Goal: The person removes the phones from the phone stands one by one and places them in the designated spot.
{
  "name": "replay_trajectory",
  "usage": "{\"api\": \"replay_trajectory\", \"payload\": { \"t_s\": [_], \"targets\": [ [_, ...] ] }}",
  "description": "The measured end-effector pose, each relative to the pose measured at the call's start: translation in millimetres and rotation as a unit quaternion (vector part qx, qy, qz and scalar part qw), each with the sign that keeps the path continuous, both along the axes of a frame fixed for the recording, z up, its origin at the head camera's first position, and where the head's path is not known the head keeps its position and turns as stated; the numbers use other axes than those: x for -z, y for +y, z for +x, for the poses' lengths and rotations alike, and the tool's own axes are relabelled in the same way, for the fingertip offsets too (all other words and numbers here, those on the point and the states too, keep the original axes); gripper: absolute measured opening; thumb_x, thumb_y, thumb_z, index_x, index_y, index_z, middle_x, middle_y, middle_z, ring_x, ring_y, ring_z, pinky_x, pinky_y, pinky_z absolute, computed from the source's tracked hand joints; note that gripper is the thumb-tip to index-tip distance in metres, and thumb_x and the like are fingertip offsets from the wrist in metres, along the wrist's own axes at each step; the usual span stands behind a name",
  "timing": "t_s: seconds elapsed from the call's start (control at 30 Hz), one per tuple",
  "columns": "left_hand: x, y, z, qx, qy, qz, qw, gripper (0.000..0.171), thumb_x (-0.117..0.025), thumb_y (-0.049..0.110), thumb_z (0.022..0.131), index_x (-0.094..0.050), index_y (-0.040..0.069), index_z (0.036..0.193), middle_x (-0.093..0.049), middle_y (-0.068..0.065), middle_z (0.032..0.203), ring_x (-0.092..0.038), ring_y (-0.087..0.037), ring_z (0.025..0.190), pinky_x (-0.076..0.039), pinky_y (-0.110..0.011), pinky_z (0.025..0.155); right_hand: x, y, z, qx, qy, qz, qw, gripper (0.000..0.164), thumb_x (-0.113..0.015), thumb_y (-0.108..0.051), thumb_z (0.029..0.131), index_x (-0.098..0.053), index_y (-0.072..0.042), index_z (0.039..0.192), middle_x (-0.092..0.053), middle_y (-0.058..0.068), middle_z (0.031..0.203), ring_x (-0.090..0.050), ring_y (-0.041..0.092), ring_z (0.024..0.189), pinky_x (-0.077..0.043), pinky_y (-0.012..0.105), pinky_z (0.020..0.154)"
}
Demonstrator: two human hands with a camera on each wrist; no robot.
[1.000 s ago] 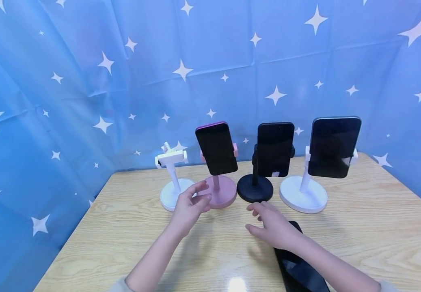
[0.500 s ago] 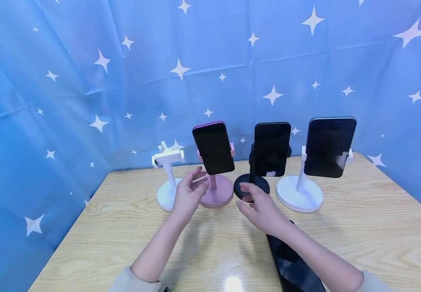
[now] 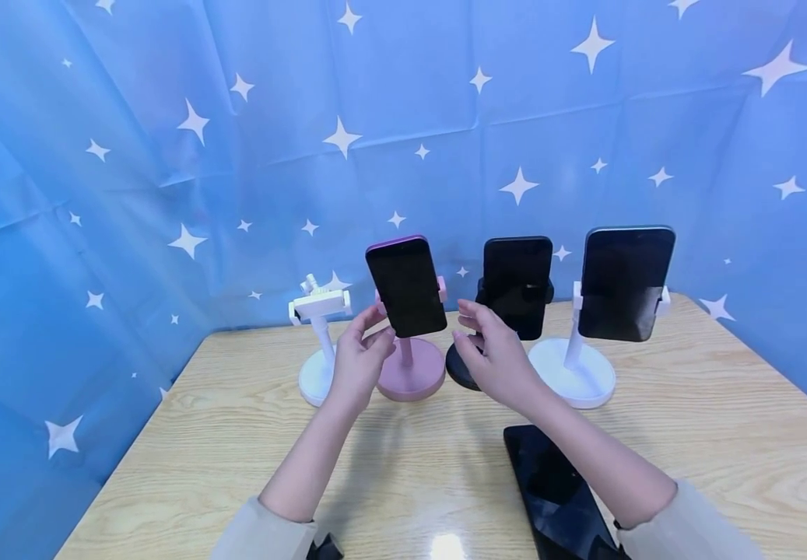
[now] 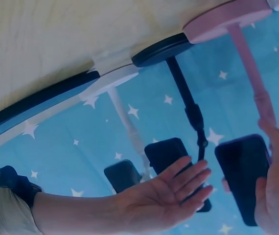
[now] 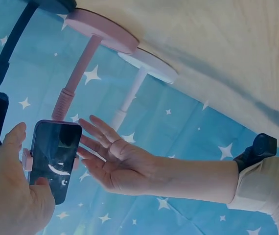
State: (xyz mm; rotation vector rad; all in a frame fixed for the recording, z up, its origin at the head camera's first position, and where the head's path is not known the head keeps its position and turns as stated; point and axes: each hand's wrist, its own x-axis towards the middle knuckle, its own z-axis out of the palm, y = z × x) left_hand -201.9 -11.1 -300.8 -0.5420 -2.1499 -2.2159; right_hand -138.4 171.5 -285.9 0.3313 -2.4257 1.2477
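Phone [image 3: 406, 288] in pink stand [image 3: 406, 355], tilted, raised off table [image 3: 235, 435]; side clamps [image 3: 442, 289] on both long edges, presumably for support; left hand [image 3: 359, 365] at left edge, fingers loosely bent and apart, contact unclear; right hand [image 3: 499, 359] opposite, short of right edge, fingers apart, gripping nothing; probably set either side to bracket the phone evenly; round base [image 3: 413, 379] flat on table, likely for steadiness; black stand [image 3: 461, 369] partly hidden behind right hand.
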Motion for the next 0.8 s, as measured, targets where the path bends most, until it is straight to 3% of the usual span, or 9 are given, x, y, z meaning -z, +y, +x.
{"api": "replay_trajectory", "payload": {
  "t_s": [0.27,0.47,0.8],
  "targets": [
    [-10.1,2,-7.5,-0.021,0.027,0.004,0.9994,0.05,-0.051,-0.002,0.087,-0.037,-0.004,0.136,-0.046,-0.02,0.127,-0.053,-0.032,0.113,-0.048,-0.036,0.088,-8.5,0,-11.3,-0.003,-0.003,0.018,1.0,0.042,-0.04,-0.005,0.096,-0.032,0.008,0.135,-0.044,0.024,0.133,-0.047,0.033,0.12,-0.042,0.046,0.094],
    [-15.7,7,-11.2,-0.025,0.025,0.0,0.9994,0.047,-0.049,-0.002,0.089,-0.039,0.002,0.136,-0.048,-0.016,0.126,-0.054,-0.028,0.112,-0.049,-0.035,0.086,-16.2,-2,-17.0,-0.008,-0.01,0.012,1.0,0.043,-0.038,-0.007,0.096,-0.03,0.007,0.136,-0.041,0.023,0.136,-0.045,0.033,0.122,-0.041,0.045,0.096],
    [-16.2,8,-16.7,-0.021,0.031,0.0,0.9993,0.042,-0.045,0.001,0.093,-0.044,0.007,0.134,-0.052,-0.012,0.122,-0.057,-0.025,0.107,-0.052,-0.037,0.081,-25.5,-9,-33.7,-0.01,-0.025,0.005,1.0,0.045,-0.036,-0.01,0.097,-0.027,0.007,0.138,-0.037,0.022,0.139,-0.045,0.032,0.123,-0.038,0.044,0.099]
  ]
}}
